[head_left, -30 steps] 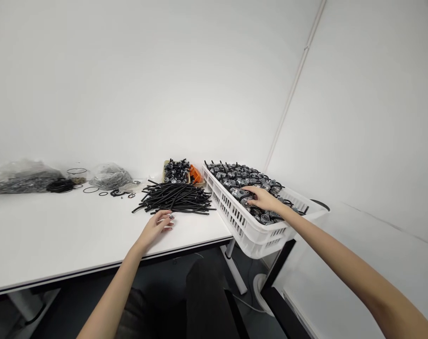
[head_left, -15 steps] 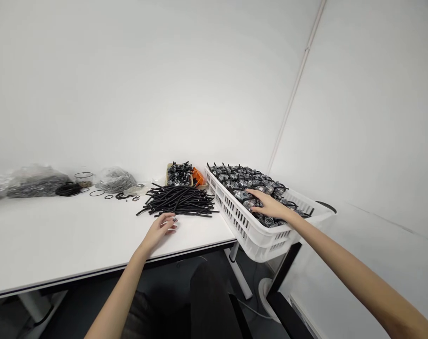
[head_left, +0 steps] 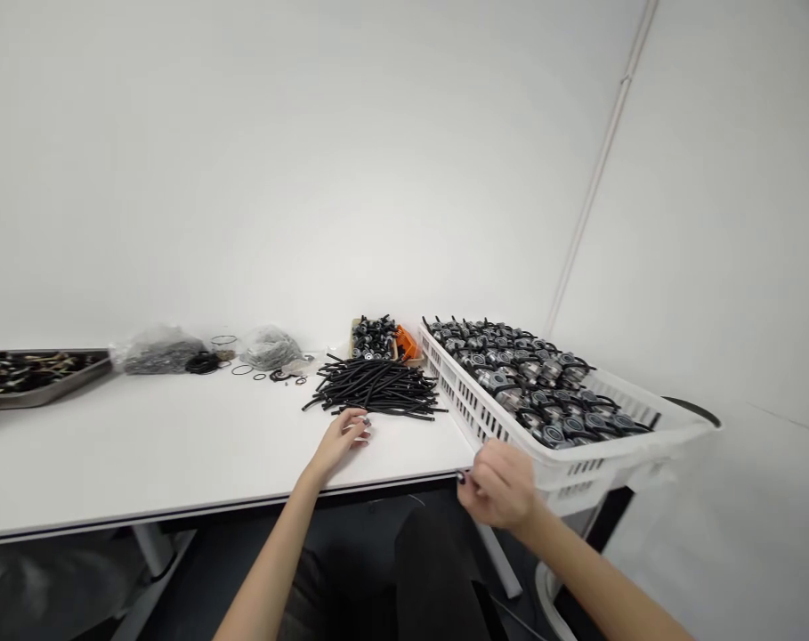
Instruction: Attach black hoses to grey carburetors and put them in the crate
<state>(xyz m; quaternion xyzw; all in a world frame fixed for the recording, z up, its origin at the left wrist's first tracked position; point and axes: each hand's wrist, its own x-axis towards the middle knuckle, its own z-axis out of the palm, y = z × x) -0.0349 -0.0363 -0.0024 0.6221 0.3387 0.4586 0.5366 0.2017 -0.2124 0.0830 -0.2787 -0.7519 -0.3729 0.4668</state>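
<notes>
My left hand [head_left: 343, 442] rests on the white table just in front of a pile of short black rubber tubes [head_left: 377, 387]. Its fingers are loosely bent and apart, with nothing visible in them. Past the table's front edge, my right hand [head_left: 498, 485] hangs in the air beside the near corner of a white plastic basket [head_left: 541, 452]. The fingers are curled in; whether anything is inside them is hidden. Rows of grey and metal round parts with black tubes [head_left: 504, 387] fill much of the basket.
Behind the tubes stand a tray of small black-and-grey fittings [head_left: 373, 338] and an orange container [head_left: 406, 342]. Further left lie plastic bags [head_left: 271, 347], black rings [head_left: 202, 362] and a metal tray of parts [head_left: 44, 392]. The table's front edge [head_left: 244, 503] runs before me.
My right hand has come out of the basket toward me and its fingers have curled closed. My left hand stays by the tubes. The view has turned left, bringing the metal tray into sight.
</notes>
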